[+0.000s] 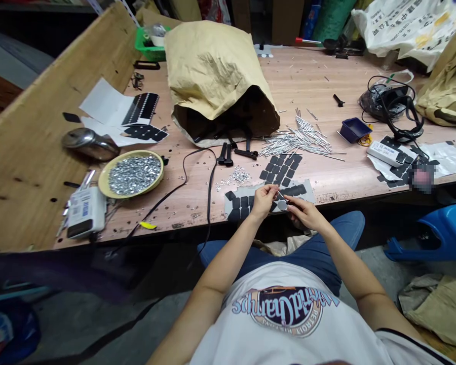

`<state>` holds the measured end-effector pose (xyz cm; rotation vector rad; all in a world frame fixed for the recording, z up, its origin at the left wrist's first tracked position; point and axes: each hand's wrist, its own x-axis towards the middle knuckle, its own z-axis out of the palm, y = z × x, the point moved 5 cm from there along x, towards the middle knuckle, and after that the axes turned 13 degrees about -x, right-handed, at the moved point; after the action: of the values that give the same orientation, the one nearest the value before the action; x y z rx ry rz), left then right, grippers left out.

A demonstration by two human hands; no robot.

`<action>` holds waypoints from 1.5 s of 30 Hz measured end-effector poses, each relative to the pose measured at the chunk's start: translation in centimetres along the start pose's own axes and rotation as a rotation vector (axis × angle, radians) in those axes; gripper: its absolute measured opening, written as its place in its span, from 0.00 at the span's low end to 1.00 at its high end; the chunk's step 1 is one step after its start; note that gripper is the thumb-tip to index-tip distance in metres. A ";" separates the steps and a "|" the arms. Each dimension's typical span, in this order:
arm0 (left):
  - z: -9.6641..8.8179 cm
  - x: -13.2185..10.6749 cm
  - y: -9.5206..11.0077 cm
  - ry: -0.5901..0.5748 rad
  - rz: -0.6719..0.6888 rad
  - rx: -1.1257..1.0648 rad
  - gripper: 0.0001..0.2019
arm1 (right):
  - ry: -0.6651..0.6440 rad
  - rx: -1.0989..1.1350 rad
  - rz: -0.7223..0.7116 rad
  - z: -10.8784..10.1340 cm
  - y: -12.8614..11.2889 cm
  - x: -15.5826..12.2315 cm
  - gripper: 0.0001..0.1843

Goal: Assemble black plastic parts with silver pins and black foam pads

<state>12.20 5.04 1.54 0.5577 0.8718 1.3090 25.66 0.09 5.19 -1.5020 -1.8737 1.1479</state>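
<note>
My left hand point(264, 201) is closed in a pinch at the front edge of the table, on one end of a thin metal rod point(281, 195). My right hand point(306, 211) has its fingers closed on the rod's other end. Below them lies a grey sheet point(309, 188) with black rounded pads point(244, 201), and a pale round spot shows between the hands. More black pads point(281, 170) lie just beyond. A heap of metal rods point(300, 138) spreads behind these, and small metal pieces point(239, 175) are scattered to the left.
An open paper sack point(216, 71) lies on the table with black plastic parts point(225, 154) at its mouth. A yellow bowl point(103, 186) of small metal pieces stands left, near a black cable point(182, 175). A blue box point(354, 129) sits right. A blue stool point(441, 233) stands beside the table.
</note>
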 end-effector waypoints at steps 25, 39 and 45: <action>-3.2 -1.3 6.4 0.148 0.531 0.408 0.22 | 0.141 -0.417 0.215 1.9 2.3 -0.8 0.18; -3.5 -1.7 7.4 0.191 0.622 0.435 0.19 | 0.316 -0.197 0.452 0.3 3.5 -1.0 0.22; -2.9 -1.7 7.3 0.138 0.640 0.488 0.16 | 0.097 0.043 0.374 2.7 3.3 -0.7 0.23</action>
<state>5.52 4.53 5.98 1.2122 1.1942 1.7267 25.54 -1.23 1.02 -1.9004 -1.5335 1.2396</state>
